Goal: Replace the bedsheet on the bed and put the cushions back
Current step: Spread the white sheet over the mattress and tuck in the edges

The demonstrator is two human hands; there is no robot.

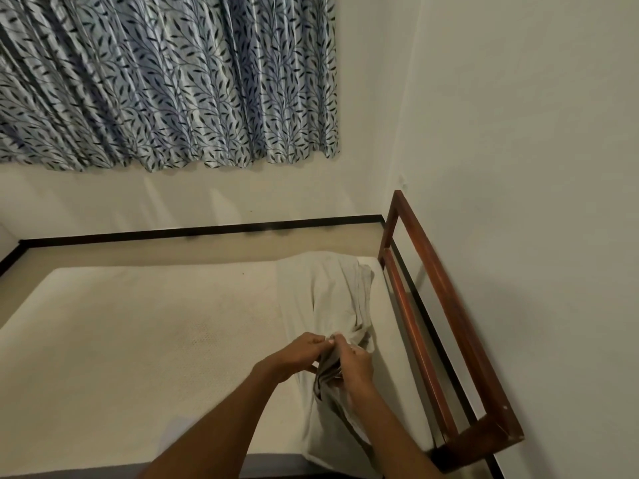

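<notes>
Both hands meet on the bedsheet, head view: left hand (297,354) pinches a gathered fold, right hand (358,369) grips the same bunch, fingertips almost touching. Bedsheet (328,292) is a pale, partly folded strip on the bare mattress (138,340), just beside the wooden rail (435,305). Its long axis runs parallel to the rail, from the rail's near end toward its far end at the wall. Hands hold it about midway along; the far part lies flat beyond them, the near part reaches the mattress edge. Leaf-print curtain (166,81) hangs well apart from the rail.
</notes>
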